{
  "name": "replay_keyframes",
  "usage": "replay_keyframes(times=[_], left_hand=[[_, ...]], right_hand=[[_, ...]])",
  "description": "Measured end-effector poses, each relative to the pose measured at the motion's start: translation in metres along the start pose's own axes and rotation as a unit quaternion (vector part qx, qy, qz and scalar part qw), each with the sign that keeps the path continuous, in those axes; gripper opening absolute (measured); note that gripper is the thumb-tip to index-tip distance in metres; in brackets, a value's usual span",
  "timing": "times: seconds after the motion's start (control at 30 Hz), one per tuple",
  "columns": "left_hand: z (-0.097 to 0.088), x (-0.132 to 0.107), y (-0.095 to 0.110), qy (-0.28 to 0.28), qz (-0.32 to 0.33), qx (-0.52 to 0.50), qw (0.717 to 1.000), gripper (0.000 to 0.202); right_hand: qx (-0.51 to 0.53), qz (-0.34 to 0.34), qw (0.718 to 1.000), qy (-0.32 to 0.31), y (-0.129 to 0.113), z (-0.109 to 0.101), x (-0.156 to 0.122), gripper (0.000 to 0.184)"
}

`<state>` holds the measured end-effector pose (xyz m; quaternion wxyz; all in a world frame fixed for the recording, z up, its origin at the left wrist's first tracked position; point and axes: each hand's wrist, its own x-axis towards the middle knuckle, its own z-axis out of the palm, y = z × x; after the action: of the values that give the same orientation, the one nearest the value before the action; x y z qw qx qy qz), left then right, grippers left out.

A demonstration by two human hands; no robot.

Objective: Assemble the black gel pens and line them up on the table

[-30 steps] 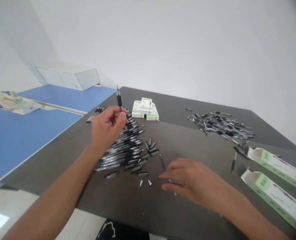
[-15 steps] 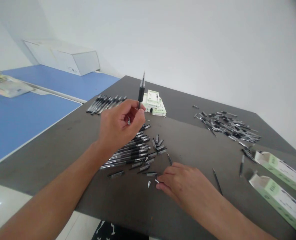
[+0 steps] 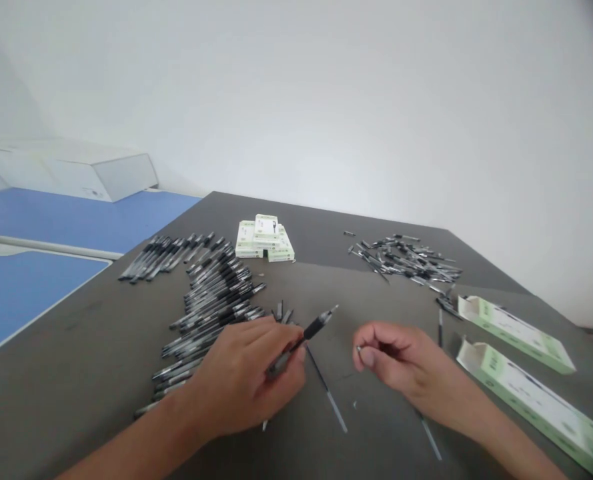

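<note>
A person's left hand (image 3: 256, 373) pinches a black-gripped gel pen (image 3: 317, 325) between thumb and forefinger above a dark table (image 3: 321, 283), the pen tilted with its point up and toward the far right. The remaining fingers curl below, partly hidden. Across a narrow gap to the right, the right hand (image 3: 401, 353) presses thumb and fingertips together on a tiny pale piece (image 3: 359, 349), too small to identify; the hand and the pen's point do not touch. A slim ink refill (image 3: 332, 395) lies on the table between the two hands, while a second refill (image 3: 430, 437) shows beside the right forearm, partly covered by it. Rows of clear-barreled pens (image 3: 211, 307) spread beyond the left hand, with another group (image 3: 161, 257) at far left. A loose pile of pen parts (image 3: 406, 259) sits far right, beyond two long green-and-white cartons (image 3: 519, 333) with flaps raised. Small green-and-white boxes (image 3: 266, 239) stand stacked at the table's far side.
</note>
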<state>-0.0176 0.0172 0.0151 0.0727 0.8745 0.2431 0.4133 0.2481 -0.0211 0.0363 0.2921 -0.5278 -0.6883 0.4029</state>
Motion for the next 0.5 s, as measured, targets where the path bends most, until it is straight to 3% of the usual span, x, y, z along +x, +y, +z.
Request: replay_keyframes(times=[0.1,0.2,0.5], left_hand=[[0.007,-0.003,0.002,-0.034,0.006,-0.012,0.999,0.013],[0.011,-0.004,0.004,-0.067,-0.009,-0.019,0.998,0.014],[0.016,-0.005,0.011,-0.123,-0.015,-0.03,0.992,0.016]], right_hand=[[0.134,0.006,0.99,0.045,0.005,0.0,-0.001,0.037],[0.275,0.029,0.958,0.081,0.012,0.011,0.001,0.043],[0.511,0.114,0.843,0.121,0.019,0.034,-0.001,0.037]])
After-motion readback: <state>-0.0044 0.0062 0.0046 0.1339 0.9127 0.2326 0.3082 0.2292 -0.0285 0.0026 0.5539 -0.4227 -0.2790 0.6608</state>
